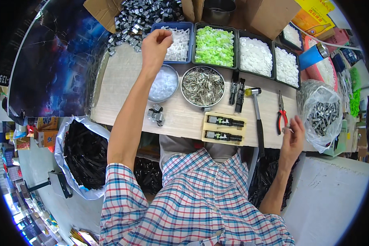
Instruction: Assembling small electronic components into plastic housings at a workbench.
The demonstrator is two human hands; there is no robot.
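Note:
My left hand (156,44) reaches far across the bench, fingers pinched over the blue tray of small white plastic parts (179,43); I cannot tell if a part is in the pinch. My right hand (293,137) hovers at the bench's right front edge beside a clear bag of dark metal pieces (323,115), pinching a small metal piece between its fingertips. A pale wooden jig (224,128) holding two black assemblies lies at the front middle. Near it sit a few small grey metal blocks (156,115).
A round bowl of white caps (164,83) and a bowl of metal pins (202,86) stand mid-bench. Trays hold green parts (214,46) and white rings (255,55). A hammer (257,119) and red pliers (281,112) lie right. A bag of black parts (86,153) sits below left.

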